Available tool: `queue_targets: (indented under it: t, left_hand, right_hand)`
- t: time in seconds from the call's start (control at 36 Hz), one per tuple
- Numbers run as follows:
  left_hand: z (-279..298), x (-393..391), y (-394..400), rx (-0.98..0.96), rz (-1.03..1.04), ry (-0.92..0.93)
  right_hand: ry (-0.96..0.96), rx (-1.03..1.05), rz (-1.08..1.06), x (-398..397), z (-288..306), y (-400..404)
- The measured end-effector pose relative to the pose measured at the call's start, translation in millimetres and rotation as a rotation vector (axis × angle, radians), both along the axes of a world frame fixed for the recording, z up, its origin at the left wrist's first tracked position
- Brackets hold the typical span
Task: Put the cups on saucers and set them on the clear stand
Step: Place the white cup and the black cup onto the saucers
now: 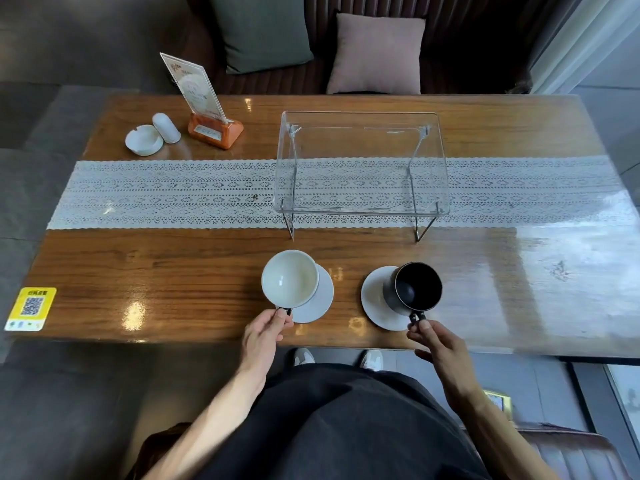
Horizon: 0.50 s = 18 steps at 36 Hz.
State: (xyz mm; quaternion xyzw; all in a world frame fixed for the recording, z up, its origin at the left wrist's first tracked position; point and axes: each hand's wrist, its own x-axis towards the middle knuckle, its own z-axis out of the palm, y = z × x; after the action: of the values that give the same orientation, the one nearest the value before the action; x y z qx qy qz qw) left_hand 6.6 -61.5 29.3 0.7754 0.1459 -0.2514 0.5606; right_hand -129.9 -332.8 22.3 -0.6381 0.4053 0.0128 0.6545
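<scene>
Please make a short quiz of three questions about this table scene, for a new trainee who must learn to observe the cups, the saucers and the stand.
1. True or false: the clear stand already carries a cup.
2. Which hand pinches the handle of the black cup? A) left hand B) right hand C) neither
3. Fill in: the white cup is over the ____ edge of its saucer, not centred.

Key
1. False: the stand is bare, and both cups are near the front of the table.
2. B: the right hand holds it over the second saucer; the left hand holds the white cup.
3. Left.
</scene>
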Motion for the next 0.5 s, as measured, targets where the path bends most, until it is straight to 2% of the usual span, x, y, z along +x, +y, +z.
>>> queue_targets:
  t: [0.5]
  left_hand:
    - [-7.8,1.1,-9.6,0.029,-0.025,0.088]
  right_hand:
    - [0.051,0.001,0.019,6.8,-8.8,11.3]
